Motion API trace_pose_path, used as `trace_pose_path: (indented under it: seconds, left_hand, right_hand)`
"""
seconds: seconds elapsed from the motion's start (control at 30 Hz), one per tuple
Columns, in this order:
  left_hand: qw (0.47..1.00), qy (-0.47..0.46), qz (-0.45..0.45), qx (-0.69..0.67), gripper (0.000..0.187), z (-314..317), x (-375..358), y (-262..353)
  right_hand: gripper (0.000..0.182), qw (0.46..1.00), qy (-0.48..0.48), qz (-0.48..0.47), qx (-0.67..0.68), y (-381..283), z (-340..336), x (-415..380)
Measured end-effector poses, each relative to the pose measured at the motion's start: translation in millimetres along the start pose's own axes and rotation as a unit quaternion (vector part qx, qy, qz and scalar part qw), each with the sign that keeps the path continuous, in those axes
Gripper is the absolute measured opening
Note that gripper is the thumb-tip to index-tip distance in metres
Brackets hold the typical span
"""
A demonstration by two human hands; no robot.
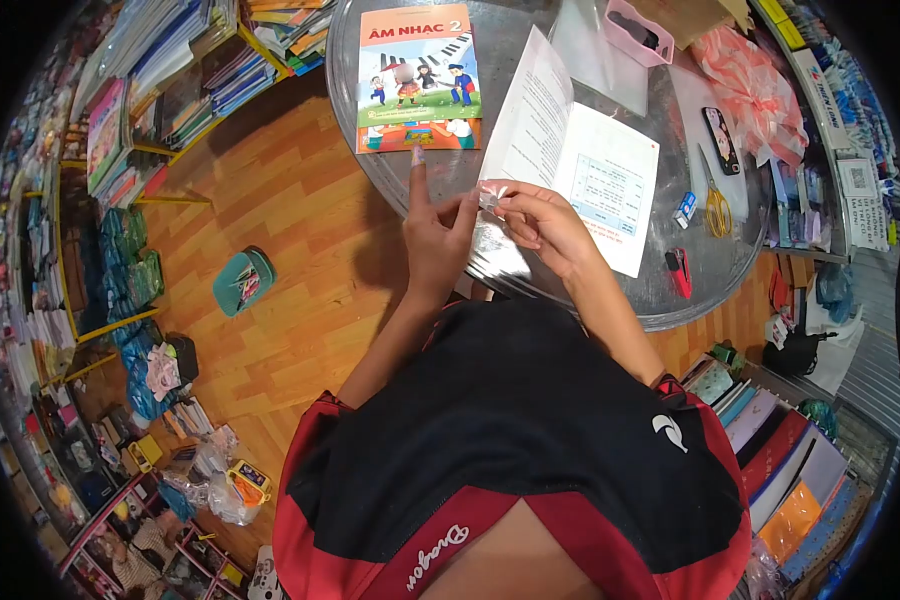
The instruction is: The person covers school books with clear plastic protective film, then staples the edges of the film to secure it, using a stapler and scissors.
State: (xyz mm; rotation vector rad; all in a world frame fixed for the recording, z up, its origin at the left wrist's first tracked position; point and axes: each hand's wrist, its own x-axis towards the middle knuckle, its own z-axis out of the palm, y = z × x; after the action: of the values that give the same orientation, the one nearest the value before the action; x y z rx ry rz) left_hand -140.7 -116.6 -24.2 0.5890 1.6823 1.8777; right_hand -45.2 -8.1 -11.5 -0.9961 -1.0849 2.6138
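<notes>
At the near edge of the round grey table, my right hand pinches a small, clear, crumpled piece of plastic. Close beside it on the left is my left hand, its index finger stretched forward and its thumb near the plastic. An open booklet with printed pages lies just beyond my right hand, its left page raised. Beyond my left fingertip lies a music book with cartoon children, on top of another book.
On the table's right side are yellow-handled scissors, a phone, a small blue-and-white box, a red cutter, a pink tray and a crumpled plastic bag. A teal basket stands on the floor; bookshelves line the left.
</notes>
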Motion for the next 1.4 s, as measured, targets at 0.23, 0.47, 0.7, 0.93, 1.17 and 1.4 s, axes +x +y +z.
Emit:
trace_pose_path:
  seconds: [0.23,0.47,0.7,0.93,1.17,1.4]
  left_hand:
    - [0.995,-0.07,-0.022,0.065,0.072,-10.1,16.2,-2.8]
    - [0.985,-0.134,-0.057,0.097,0.078,-10.2,19.9,16.5]
    - [0.978,-0.155,-0.04,0.137,0.084,4.4,8.2,26.5]
    - [0.972,-0.117,0.007,0.202,0.08,25.7,-8.0,37.8]
    - [0.966,-0.131,0.047,0.218,0.075,58.2,-30.2,43.0]
    - [0.919,-0.233,0.171,0.268,0.054,113.9,-60.9,19.8]
  right_hand:
    - [0.025,0.999,0.007,-0.015,-0.044,3.5,-0.9,-2.9]
    - [0.027,0.988,0.037,-0.058,-0.137,6.2,4.5,-14.0]
    - [0.042,0.958,0.117,-0.192,-0.178,17.9,1.3,-28.2]
    - [0.031,0.856,0.222,-0.247,-0.395,22.5,7.6,-45.5]
    - [0.019,0.689,0.284,-0.39,-0.541,26.2,-4.6,-78.9]
    - [0.011,0.728,0.379,-0.33,-0.465,21.4,-71.0,-116.6]
